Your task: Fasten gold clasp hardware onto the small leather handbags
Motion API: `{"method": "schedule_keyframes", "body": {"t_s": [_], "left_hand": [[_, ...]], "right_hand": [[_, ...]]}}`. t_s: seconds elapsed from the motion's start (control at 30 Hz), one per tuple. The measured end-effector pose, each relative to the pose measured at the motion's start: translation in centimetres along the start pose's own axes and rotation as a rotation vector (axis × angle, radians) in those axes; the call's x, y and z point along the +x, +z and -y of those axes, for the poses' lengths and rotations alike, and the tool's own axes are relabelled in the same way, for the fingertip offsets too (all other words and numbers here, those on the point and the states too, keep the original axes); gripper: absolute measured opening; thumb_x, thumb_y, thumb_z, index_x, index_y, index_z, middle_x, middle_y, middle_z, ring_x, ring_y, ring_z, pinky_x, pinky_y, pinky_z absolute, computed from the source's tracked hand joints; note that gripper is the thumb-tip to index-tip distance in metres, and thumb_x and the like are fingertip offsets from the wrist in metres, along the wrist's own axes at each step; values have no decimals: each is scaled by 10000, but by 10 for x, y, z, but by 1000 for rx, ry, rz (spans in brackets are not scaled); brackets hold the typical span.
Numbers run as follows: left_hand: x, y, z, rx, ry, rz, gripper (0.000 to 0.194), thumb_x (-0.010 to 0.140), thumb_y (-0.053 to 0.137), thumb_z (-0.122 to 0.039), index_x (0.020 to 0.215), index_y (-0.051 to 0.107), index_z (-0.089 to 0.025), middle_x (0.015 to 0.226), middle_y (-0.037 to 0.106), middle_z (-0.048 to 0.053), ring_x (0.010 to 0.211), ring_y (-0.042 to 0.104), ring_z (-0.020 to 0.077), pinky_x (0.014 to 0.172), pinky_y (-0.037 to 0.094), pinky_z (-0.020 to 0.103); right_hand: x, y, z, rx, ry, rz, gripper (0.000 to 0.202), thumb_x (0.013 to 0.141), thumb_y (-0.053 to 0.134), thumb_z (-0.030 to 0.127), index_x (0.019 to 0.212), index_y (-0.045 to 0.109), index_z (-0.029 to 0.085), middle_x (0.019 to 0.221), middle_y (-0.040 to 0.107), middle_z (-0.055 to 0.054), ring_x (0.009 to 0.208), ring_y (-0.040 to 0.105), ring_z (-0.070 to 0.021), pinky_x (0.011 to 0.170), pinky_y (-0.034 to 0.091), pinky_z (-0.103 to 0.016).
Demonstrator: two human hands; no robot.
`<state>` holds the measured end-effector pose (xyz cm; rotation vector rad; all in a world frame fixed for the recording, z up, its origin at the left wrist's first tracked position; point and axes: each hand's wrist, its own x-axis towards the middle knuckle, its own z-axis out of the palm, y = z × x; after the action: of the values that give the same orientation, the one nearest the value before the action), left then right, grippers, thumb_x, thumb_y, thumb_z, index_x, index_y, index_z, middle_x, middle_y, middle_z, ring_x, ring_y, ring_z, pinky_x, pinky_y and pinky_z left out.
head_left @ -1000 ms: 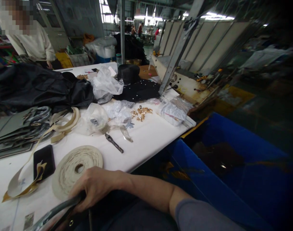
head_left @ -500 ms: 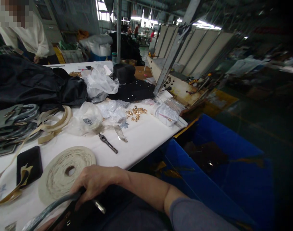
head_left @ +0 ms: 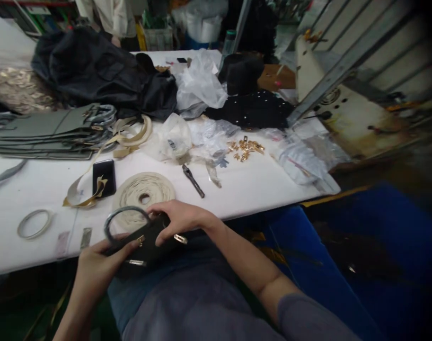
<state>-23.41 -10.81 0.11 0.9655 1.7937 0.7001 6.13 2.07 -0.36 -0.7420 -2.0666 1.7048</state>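
Both hands hold a dark bag panel (head_left: 152, 247) at the table's near edge, over my lap. It carries a curved grey-green handle (head_left: 111, 217) and shiny metal fittings, one of them a bright clasp (head_left: 180, 238). My left hand (head_left: 101, 258) pinches the panel's left side, thumb by a small gold fitting (head_left: 141, 240). My right hand (head_left: 178, 219) is wrapped over the upper right edge, thumb on the front face; its fingertips are hidden behind. Just beyond the handle lies a wide roll of cream tape (head_left: 155, 184), partly covered by the bag panel and right hand.
Behind the roll lie a phone (head_left: 107, 177), a dark metal punch-like tool (head_left: 193, 181) and small gold fittings (head_left: 246, 149). Stacked grey-green bag panels (head_left: 41, 132) are at left, a tape ring (head_left: 34, 224) nearer. A blue bin (head_left: 301, 251) stands at right. Another person is beyond the table.
The view has swung left and down. My left hand, mostly hidden before, now shows gripping the bag panel. The panel and its handle have come further into view, with my right hand still on it.
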Motion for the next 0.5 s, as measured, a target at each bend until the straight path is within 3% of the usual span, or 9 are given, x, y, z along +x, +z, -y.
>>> {"method": "schedule_keyframes", "body": {"t_s": [0.07,0.23,0.43,0.5], "left_hand": [[-1,-1,-4,-43,-38,9,766,699,1105,-661,1253,894,-176,1123,873,121,1072,853,389,916,747,406],[-1,-6,-5,-70,-78,52,814,700,1115,-660,1308,868,-177,1152,869,132,1089,849,390,928,735,407],[-2,-16,-8,-53,168,102,769,922,950,-698,1507,778,-230,1485,775,137,1413,723,407,1203,634,484],[-5,-16,-6,-153,262,92,931,912,968,-671,1665,639,-234,1628,678,165,1503,654,426,1260,591,532]], "right_hand": [[-2,2,-3,57,8,-25,864,747,1075,406,1524,726,260,1361,777,-36,1199,724,-241,1004,550,-259],[-8,8,-7,288,97,-17,764,832,923,240,1561,694,236,1228,800,-41,1020,736,-182,859,569,-230],[-7,8,-7,397,145,-108,669,771,823,145,1437,776,198,1137,816,-44,956,747,-158,812,567,-206],[-6,6,-6,429,151,-145,662,755,840,148,1414,786,172,1105,813,-50,941,746,-154,797,558,-203]]}}
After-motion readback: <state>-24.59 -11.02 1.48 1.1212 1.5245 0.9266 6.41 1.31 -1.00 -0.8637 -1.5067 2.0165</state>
